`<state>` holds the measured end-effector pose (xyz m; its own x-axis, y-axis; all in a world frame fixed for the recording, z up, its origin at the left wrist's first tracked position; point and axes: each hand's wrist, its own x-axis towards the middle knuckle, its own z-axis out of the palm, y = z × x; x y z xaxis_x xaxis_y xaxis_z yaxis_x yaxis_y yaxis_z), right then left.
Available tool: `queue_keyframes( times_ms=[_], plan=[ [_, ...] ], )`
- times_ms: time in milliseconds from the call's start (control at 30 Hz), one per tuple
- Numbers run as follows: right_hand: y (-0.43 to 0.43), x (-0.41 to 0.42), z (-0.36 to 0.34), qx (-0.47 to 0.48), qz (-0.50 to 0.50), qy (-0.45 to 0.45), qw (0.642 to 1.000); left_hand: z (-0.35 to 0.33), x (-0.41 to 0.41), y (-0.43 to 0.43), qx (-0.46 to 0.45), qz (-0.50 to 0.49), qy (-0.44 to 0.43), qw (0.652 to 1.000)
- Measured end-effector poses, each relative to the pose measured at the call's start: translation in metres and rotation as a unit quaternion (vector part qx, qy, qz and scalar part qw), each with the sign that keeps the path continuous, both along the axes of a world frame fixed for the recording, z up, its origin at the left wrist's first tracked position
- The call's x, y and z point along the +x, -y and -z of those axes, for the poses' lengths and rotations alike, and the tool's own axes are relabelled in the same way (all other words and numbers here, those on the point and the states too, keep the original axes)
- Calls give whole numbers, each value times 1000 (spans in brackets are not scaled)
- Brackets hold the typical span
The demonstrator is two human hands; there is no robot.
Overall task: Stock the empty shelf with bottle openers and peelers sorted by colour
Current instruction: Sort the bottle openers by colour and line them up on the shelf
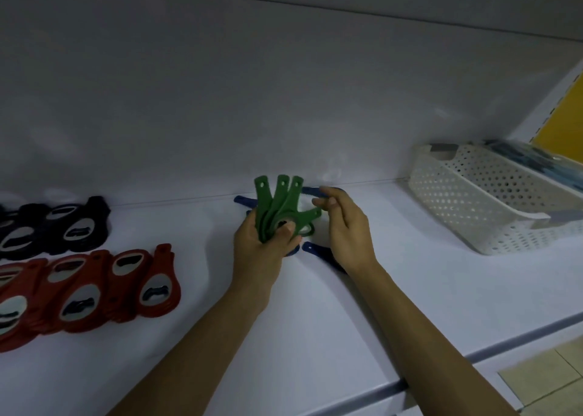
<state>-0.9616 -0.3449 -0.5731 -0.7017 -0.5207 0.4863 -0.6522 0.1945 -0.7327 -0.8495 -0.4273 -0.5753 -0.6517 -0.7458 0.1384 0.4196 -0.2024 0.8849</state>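
over the shelf [315, 314], the left hand [262, 245] gripped the seemingly light, stiff green peelers [277, 201] by their heads, and the right hand [345, 226] pinched one handle.

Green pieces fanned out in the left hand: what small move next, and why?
Probably the right hand should swing the splayed handle it pinches in line with the green stack gripped by the left hand: the handles fan apart, so they cannot yet lie neatly by the blue pieces.
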Motion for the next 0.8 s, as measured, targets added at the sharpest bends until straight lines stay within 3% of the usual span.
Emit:
queue_keyframes(
  times_ms=[67,167,300,400,500,600,633,700,800],
  plan=[
    [1,-2,-1,79,-19,-47,996,-3,1,4,42,-23,-26,999],
    [2,3,1,276,-5,-179,944,-5,1,10,109,-31,-54,992],
    [6,5,-1,328,79,-211,917,-4,1,12,138,-38,-36,989],
    [3,12,-8,361,79,-267,890,-4,-1,9,129,-33,-20,991],
    [-3,16,-15,294,137,-274,905,-2,-4,9,120,-31,-14,992],
    [-6,9,-12,158,189,-135,960,-2,-5,8,98,-27,-1,995],
    [-5,11,-10,100,176,-97,974,-2,-5,8,83,-27,11,996],
    [-2,26,-12,17,124,-120,985,0,-6,6,40,-27,42,998],
    [6,42,-8,25,4,-180,983,1,-5,4,-41,-38,88,995]
  ],
)
